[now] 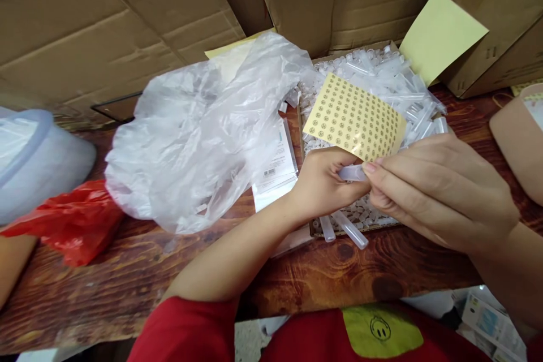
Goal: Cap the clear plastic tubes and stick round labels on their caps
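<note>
My left hand (pixel 324 181) is closed around a small translucent plastic tube (pixel 353 173), whose end sticks out between thumb and forefinger. At that end the fingers of my right hand (pixel 445 192) are pinched together on the tube; whether a sticker is also between them is hidden. A yellow sheet of small round printed stickers (pixel 354 116) rises just above both hands, its lower edge at my fingers. Beneath them lies a shallow cardboard tray (pixel 302 124) heaped with clear plastic tubes (pixel 418 107) and small caps. Two loose tubes (pixel 350 230) poke over its front edge.
A crumpled clear plastic bag (pixel 190 130) covers the left-middle of the wooden table (pixel 148 277). Beside it are a red bag (pixel 85 220), a pale bucket (pixel 51 164) and a white printed packet (pixel 275 164). Cardboard boxes (pixel 127 17) line the back, with a yellow sheet (pixel 443 37) leaning there.
</note>
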Motion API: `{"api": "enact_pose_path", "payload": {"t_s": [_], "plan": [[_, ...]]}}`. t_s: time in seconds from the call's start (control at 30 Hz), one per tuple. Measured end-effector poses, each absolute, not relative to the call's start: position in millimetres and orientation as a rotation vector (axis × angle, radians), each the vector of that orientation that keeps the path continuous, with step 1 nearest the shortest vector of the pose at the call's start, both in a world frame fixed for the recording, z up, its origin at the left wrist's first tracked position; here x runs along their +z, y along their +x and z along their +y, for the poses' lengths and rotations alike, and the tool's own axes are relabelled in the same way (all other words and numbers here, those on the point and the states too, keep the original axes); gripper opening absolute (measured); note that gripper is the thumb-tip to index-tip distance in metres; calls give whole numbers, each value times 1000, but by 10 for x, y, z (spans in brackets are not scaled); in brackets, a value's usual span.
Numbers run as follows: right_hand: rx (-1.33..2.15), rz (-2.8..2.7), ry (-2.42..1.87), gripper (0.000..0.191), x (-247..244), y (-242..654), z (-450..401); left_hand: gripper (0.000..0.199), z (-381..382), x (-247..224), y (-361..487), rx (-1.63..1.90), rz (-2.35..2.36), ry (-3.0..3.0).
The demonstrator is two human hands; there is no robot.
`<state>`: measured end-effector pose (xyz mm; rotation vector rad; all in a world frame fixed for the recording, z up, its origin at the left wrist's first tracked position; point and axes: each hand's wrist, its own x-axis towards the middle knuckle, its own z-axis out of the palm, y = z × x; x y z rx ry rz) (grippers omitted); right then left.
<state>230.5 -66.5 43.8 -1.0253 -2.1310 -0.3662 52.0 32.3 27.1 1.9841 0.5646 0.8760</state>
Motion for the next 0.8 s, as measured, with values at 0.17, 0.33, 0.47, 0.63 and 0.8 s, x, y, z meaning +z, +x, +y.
{"api": "enact_pose_path", "payload": {"t_s": [0.17, 0.33, 0.47, 0.63, 0.8], "plan": [[-389, -2176, -966, 37, 478, 2272, -644, 19, 326, 273, 514, 888, 523, 1988], [-469, -2209, -958, 22, 570, 2229, -576, 24, 328, 256, 518, 862, 599, 2009], [-534, -2185, -932, 13, 560, 2168, -534, 25, 327, 264, 522, 851, 559, 1992], [-412, -2144, -855, 14, 475, 2118, -507, 12, 327, 279, 520, 817, 495, 1909], [-386, -1993, -908, 15, 458, 2236, -412, 36, 359, 284, 550, 833, 537, 1574]]}}
